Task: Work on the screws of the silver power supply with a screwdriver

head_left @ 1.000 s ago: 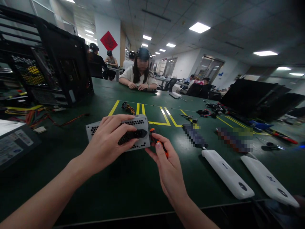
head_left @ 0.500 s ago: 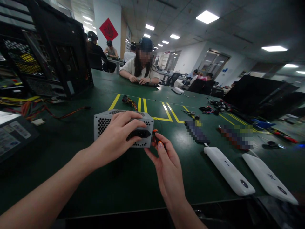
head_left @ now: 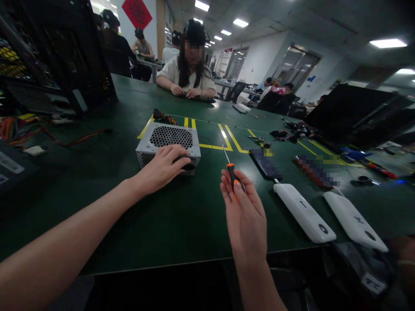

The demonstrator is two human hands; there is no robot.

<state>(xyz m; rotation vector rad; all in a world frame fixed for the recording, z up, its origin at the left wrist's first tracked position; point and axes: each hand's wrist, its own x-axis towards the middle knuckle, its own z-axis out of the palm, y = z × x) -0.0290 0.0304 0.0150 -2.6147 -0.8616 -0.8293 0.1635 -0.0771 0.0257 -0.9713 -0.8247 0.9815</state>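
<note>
On table [head_left: 181, 233]: silver vented power supply [head_left: 171, 137], left hand [head_left: 162, 166] touching, grip unclear; right hand [head_left: 245, 207] grasping orange-black screwdriver [head_left: 231, 170].

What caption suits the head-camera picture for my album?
Left grip on a silver, perforated metal box; right grip holding an orange-and-black screwdriver.

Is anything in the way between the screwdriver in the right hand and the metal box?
Nothing visible stands between the screwdriver in the right hand and the metal box. The left hand covers part of the box's near face, and the cable bundle lies beyond the box, outside that gap.
</note>
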